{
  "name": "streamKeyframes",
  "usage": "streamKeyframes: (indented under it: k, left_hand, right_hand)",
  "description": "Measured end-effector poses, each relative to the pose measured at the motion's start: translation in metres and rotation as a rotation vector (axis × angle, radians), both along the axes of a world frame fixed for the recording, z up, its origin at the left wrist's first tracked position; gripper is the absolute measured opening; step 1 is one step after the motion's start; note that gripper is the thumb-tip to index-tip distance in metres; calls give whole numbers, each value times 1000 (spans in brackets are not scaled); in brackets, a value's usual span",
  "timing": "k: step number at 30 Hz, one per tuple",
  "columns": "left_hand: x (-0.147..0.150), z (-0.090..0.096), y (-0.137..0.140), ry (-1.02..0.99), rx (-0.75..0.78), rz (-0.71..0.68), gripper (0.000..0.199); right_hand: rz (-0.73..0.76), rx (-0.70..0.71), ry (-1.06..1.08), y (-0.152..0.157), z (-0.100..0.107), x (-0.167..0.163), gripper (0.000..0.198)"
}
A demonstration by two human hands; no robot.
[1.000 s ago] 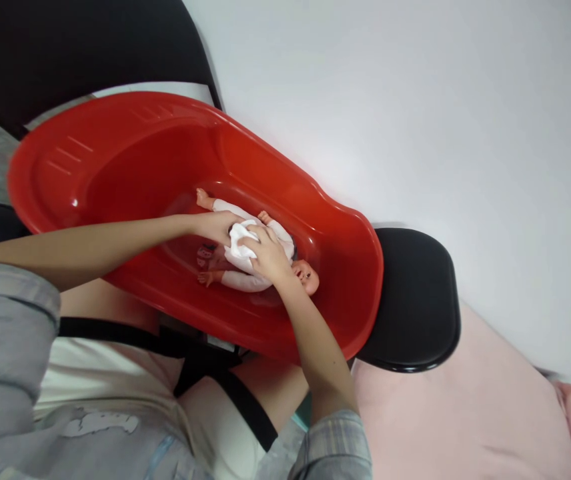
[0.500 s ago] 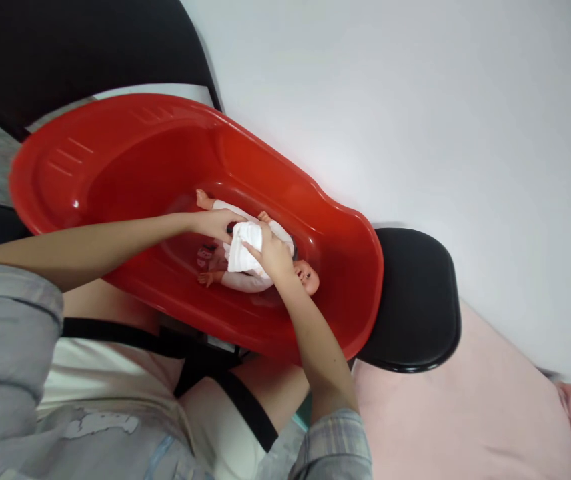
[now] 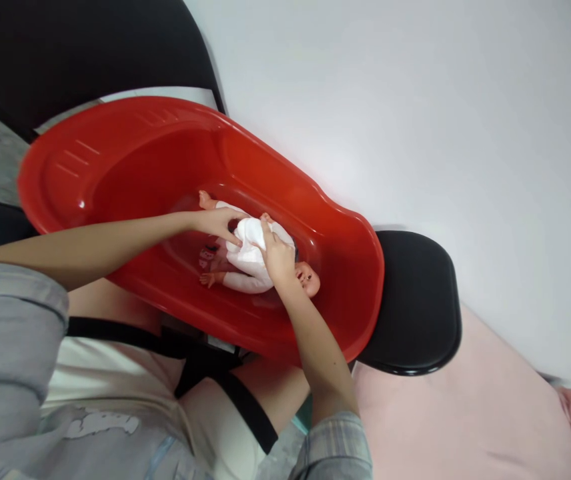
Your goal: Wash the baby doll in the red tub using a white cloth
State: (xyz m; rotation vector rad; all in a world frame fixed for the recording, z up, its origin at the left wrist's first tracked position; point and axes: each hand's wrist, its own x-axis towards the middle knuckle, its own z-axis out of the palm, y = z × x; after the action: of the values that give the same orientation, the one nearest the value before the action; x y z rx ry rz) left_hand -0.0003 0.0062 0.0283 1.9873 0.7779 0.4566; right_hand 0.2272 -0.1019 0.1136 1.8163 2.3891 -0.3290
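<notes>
A baby doll (image 3: 248, 283) in pale clothing lies on its back in a red baby bathtub (image 3: 348, 267), its head toward the right end. Above the doll's body is a small white cloth (image 3: 250, 233), crumpled between my hands. My left hand (image 3: 221, 223) pinches its left side, thumb in front and the other fingers partly behind it. At the cloth's right side, my right hand (image 3: 278, 257) is closed on it, close to the doll's head. The cloth and my hands hide the doll's middle. Pink patterned fabric (image 3: 208, 253) shows beside the doll's outstretched hand.
Black chair seats stand under the tub's ends, one seat (image 3: 418, 300) showing at the right. A black chair back (image 3: 90, 53) rises at the upper left. Behind the tub is a white surface (image 3: 415, 120); pink fabric (image 3: 445, 413) lies at the lower right.
The white cloth has gone from a flatter, folded shape to a more bunched one. My left fingers have come further over its near side. The doll lies as before.
</notes>
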Motion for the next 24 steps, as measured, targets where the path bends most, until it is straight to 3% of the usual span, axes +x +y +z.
streamKeyframes:
  k: [7,12,24]
  left_hand:
    - [-3,-13,10,-38,36,5,72]
    - [-4,-9,10,-47,24,11,67]
    - [-4,-13,10,-59,20,8,74]
  right_hand:
    - [39,182,-5,0,-13,6,60]
    - [48,212,-8,1,-19,8,59]
    - [45,217,30,-1,-17,9,55]
